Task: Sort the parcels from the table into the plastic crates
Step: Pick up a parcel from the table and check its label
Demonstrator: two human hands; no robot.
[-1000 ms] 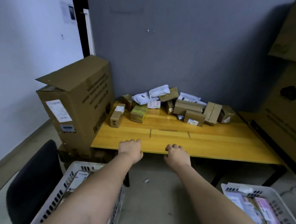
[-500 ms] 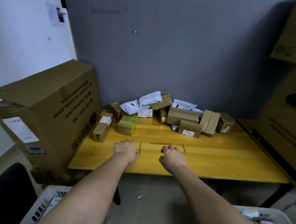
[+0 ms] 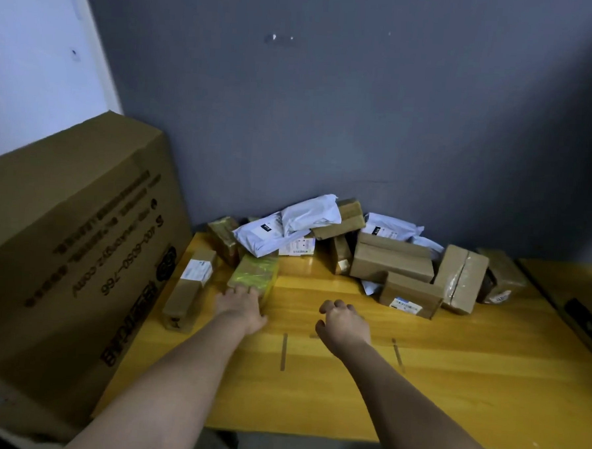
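Two bare hands over a yellow table (image 3: pixel 416 385). Left hand (image 3: pixel 241 307) fingertips touching a green-taped parcel (image 3: pixel 255 276) near the left edge, not yet gripping. Right hand (image 3: pixel 344 321) loosely curled, empty. Pickup step; next, closing around the parcel, lifting toward unseen crates.

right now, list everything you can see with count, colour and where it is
table: one, yellow wood, centre
yellow-green parcel: one, left front of pile
long brown parcel: one, white label, table's left edge
white mailer bags: at least three, in the pile by the wall
brown box parcels: several, pile's middle and right; exact count unclear
big cardboard box: one, brown, left of table
wall: grey, behind table
left hand: fingers touching the yellow-green parcel's near edge
right hand: fingers loosely curled, above bare table, holding nothing
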